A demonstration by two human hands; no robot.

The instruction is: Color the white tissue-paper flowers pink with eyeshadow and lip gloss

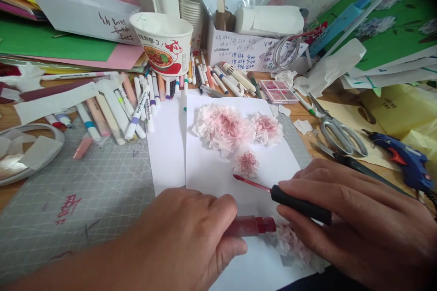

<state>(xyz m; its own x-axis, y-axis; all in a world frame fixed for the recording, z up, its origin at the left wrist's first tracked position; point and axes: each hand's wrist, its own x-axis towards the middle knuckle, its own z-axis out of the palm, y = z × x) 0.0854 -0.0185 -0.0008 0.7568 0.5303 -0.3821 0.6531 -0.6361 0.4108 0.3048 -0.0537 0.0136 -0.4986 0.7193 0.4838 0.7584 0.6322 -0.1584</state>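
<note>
My left hand (191, 232) is wrapped round a dark red lip gloss tube (244, 226), its uncapped neck pointing right. Between the fingers of my right hand (355, 204) is the black-handled lip gloss applicator (300, 202), whose red tip reaches left over the white paper (211, 173). Just beyond that tip lies a small pink-centred paper flower (247, 163). Farther back on the sheet are a large paper flower (223, 127) and a medium paper flower (266, 128), both white with pink middles. Another paper flower (293, 243) is partly covered by my right hand.
Several markers (139, 113) lie behind and to the left, below a paper bowl (164, 43). A pink palette (278, 92) is at the back. Scissors (341, 134), a craft knife (358, 163) and a blue glue gun (403, 159) lie to the right. A cutting mat (102, 186) extends left.
</note>
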